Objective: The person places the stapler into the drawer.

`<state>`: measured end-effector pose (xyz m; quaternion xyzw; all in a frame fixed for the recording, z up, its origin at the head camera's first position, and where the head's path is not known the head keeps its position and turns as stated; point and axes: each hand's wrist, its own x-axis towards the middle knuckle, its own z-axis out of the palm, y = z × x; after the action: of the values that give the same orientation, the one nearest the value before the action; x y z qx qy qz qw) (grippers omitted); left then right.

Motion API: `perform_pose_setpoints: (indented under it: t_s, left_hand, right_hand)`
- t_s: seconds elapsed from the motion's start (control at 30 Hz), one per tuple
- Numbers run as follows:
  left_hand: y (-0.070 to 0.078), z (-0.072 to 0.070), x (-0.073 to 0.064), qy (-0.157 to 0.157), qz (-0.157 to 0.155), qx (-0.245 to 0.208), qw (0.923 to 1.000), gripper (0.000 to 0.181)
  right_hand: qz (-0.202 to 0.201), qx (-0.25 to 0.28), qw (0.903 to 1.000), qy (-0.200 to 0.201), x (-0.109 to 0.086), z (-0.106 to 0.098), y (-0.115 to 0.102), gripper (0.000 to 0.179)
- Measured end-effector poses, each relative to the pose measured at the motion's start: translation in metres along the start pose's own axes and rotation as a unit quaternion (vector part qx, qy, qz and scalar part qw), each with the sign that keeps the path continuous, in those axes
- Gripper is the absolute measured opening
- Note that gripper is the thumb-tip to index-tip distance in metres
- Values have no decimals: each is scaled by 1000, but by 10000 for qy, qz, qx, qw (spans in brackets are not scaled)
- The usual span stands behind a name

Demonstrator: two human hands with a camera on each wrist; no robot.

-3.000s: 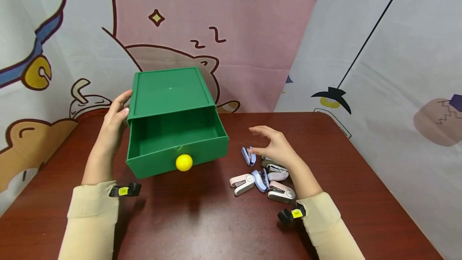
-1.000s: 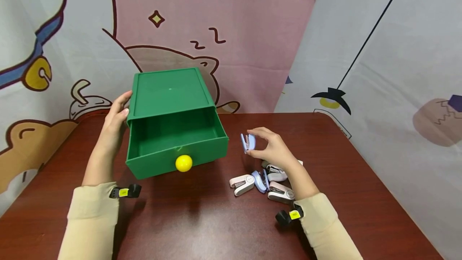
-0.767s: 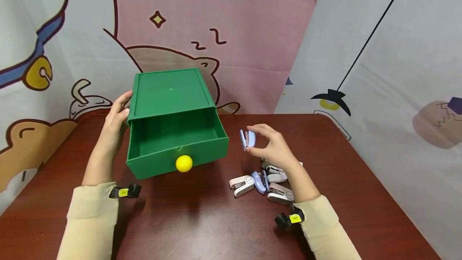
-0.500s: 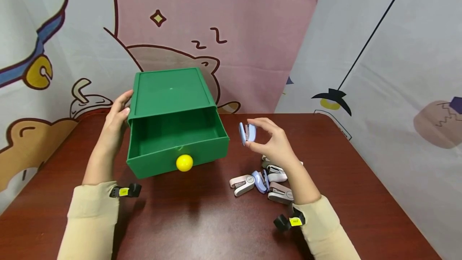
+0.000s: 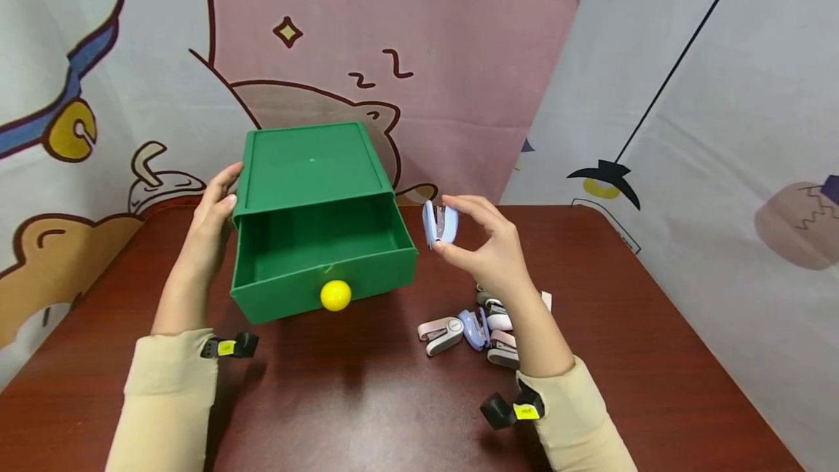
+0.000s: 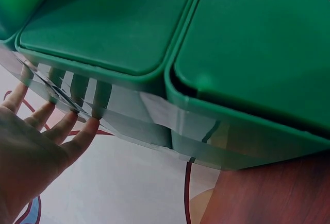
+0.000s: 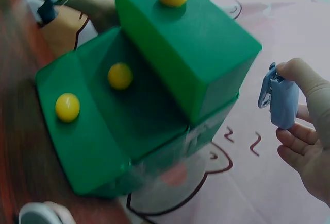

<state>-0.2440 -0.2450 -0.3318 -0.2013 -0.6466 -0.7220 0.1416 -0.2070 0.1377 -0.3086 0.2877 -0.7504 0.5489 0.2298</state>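
Observation:
A green drawer cabinet (image 5: 311, 166) stands left of centre, its top drawer (image 5: 275, 299) pulled out with a yellow knob (image 5: 336, 296) in front. The part of that drawer's inside that shows is bare. My left hand (image 5: 208, 228) rests against the cabinet's left side; the left wrist view shows its extended fingers (image 6: 85, 131) touching the wall. Right of the drawer, above the table, my right hand (image 5: 488, 250) pinches a small light-blue stapler (image 5: 448, 224) between thumb and fingers. It hangs upright, slightly spread, beside the cabinet in the right wrist view.
Several small staplers lie below my right hand: a pink one (image 5: 439, 332), a blue one (image 5: 473, 330) and a pink-and-grey one (image 5: 502, 350), others partly behind the forearm. Lower yellow knobs, such as this knob (image 7: 67, 107), show beneath the open drawer. A printed curtain (image 5: 472, 57) hangs behind.
My right hand has taken hold of the light-blue stapler, lifted it off the table and moved it up and slightly left towards the drawer. The left hand and cabinet have stayed put.

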Motion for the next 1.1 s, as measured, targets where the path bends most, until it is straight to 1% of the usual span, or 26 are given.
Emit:
perform_pose_setpoints:
  t_s: [0.23,0.43,0.53,0.63,0.77,0.9,1.1]
  left_hand:
    - [1,-1,1,1,41,-27,10000,54]
    - [-1,-1,0,-12,-11,14,10000,55]
    - [-1,0,0,-40,-63,42,10000,55]
    - [-1,-1,0,-39,-54,64,10000,56]
    - [-1,-1,0,-47,1,57,10000,56]
    - [-1,-1,1,-53,24,12,10000,55]
    - [-2,-1,0,-23,6,-41,10000,55]
  right_hand:
    - [-209,327,9992,128,7,14,-14,53]
    - [-416,553,9975,107,10,22,-17,53]
    - [-473,626,9969,30,13,26,-18,53]
    - [-495,610,9969,-104,17,29,-20,53]
    - [-471,447,9974,-326,24,33,-24,55]
    - [-322,292,9969,-660,29,36,-25,56]
    - [-104,28,9934,-1143,37,36,-24,55]
